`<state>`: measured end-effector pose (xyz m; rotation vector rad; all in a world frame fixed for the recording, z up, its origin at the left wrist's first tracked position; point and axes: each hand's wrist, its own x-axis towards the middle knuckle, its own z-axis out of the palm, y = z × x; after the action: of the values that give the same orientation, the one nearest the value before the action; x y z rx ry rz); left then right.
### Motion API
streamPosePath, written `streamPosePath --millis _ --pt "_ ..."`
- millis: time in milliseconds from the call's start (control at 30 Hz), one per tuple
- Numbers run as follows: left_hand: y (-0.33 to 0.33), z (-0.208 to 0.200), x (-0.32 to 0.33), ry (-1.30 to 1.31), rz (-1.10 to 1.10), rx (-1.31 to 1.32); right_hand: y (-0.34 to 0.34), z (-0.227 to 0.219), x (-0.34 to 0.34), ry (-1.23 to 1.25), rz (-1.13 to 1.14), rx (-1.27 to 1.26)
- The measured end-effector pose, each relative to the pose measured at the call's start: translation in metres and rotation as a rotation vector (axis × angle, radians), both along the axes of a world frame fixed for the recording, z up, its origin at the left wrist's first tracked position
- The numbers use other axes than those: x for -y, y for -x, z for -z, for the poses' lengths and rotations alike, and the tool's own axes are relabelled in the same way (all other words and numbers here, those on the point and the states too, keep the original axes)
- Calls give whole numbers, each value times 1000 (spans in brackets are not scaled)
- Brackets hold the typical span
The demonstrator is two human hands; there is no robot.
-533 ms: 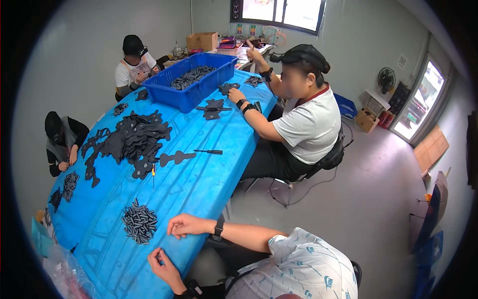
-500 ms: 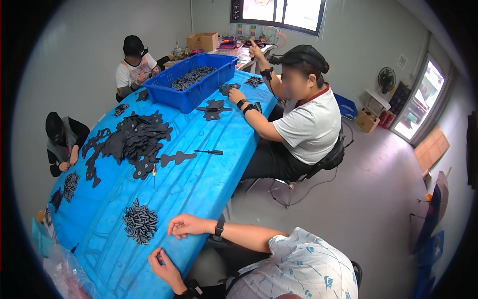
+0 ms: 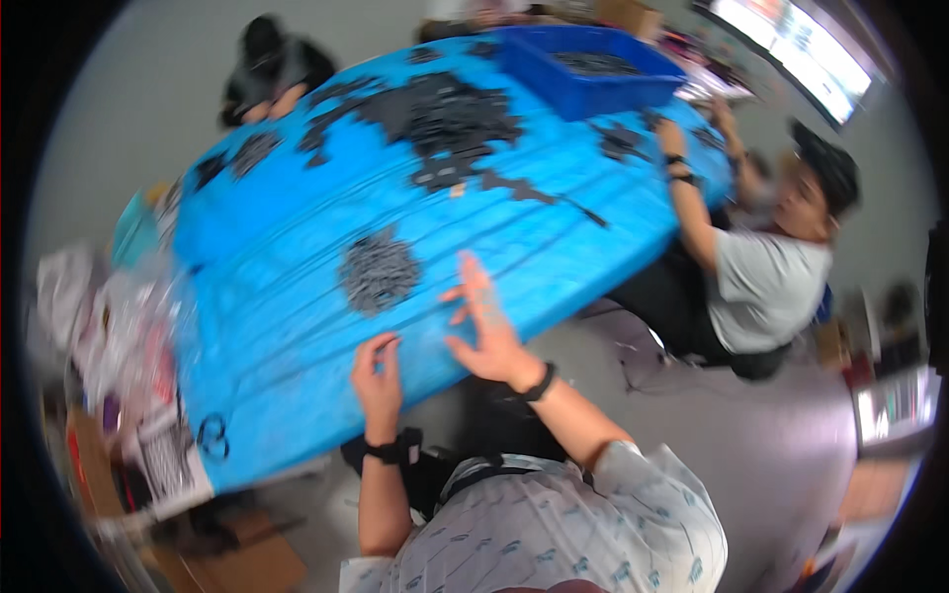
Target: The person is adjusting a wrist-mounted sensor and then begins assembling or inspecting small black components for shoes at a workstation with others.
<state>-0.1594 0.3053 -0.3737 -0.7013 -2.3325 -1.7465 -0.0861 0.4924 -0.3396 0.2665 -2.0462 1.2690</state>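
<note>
My left hand [image 3: 377, 383] is raised over the near edge of the blue-covered table [image 3: 287, 366], fingers curled together at the tips. Anything between them is too small and blurred to name. To its right, my right hand [image 3: 488, 334] reaches over the table with its fingers stretched out and apart, holding nothing visible. Just beyond both hands lies a heap of small dark grey cylindrical pieces [image 3: 381, 273]. Farther back is a large pile of flat black cut-out pieces [image 3: 447, 117]. A black-handled screwdriver [image 3: 587, 211] rests to the right of it.
A blue bin [image 3: 603, 97] of small grey pieces stands at the far right. One co-worker [image 3: 771, 267] sits on the right, another [image 3: 277, 74] at the far left. Plastic bags [image 3: 138, 326] crowd the left edge, near a black loop [image 3: 214, 436].
My view has swung left, so the table appears turned and shifted right. My right hand has gone from curled to stretched out; my left stays curled.
</note>
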Motion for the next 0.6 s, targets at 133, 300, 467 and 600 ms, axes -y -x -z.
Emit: streamPosePath --millis 133,300,467,600 --pt "5 -3 -13 -261 50 238 -3 -24 -8 32 62 -48" --pt "-4 7 1 -234 47 253 -5 -6 0 124 40 126" --pt "-6 -1 1 -30 11 71 -6 8 9 64 31 341" --pt "-10 -9 -1 62 114 46 -5 15 15 146 -25 430"
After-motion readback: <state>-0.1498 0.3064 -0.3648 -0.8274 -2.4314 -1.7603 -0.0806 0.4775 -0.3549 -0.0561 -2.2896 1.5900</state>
